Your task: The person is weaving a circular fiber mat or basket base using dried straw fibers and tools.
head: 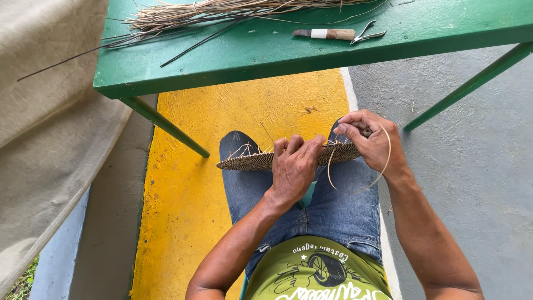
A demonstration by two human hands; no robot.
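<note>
Left hand fingers clamp woven disc on the knees; right hand pinches strand.

You have just one camera, and it sits on your head looking straight down at your lap. It is close to your left hand and right hand, which fill the middle. The green bench runs across the top, farther away past your knees.
</note>
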